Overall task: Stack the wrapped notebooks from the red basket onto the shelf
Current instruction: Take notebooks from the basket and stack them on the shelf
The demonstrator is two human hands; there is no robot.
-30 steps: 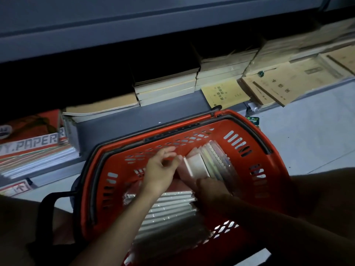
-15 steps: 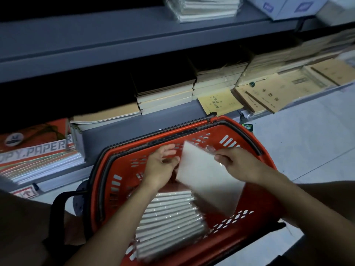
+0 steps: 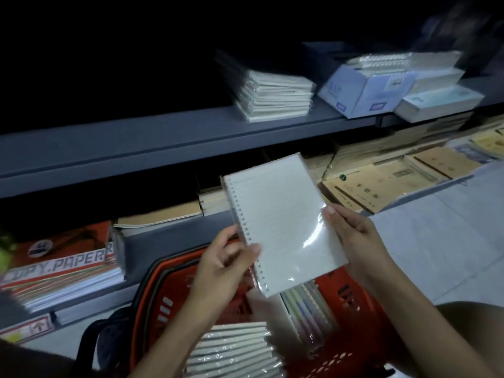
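Observation:
A white spiral notebook in clear wrap (image 3: 281, 222) is held up above the red basket (image 3: 354, 301), in front of the lower shelf. My left hand (image 3: 221, 271) pinches its spiral edge near the bottom. My right hand (image 3: 354, 236) grips its right edge. In the basket lie a row of wrapped notebooks (image 3: 234, 350) at the front and another bundle (image 3: 311, 312) behind it. A stack of wrapped notebooks (image 3: 272, 94) sits on the grey shelf (image 3: 163, 137) above.
Blue-and-white boxes (image 3: 365, 88) and more packs stand right of the shelf stack. Below, brown paper books (image 3: 376, 186) and a copy-paper ream (image 3: 57, 257) fill the lower shelf. Pale floor (image 3: 450, 241) lies to the right.
Both hands lifted one wrapped notebook out of the basket and raised it toward the shelves. The view tilted up, showing the upper shelf and its stack.

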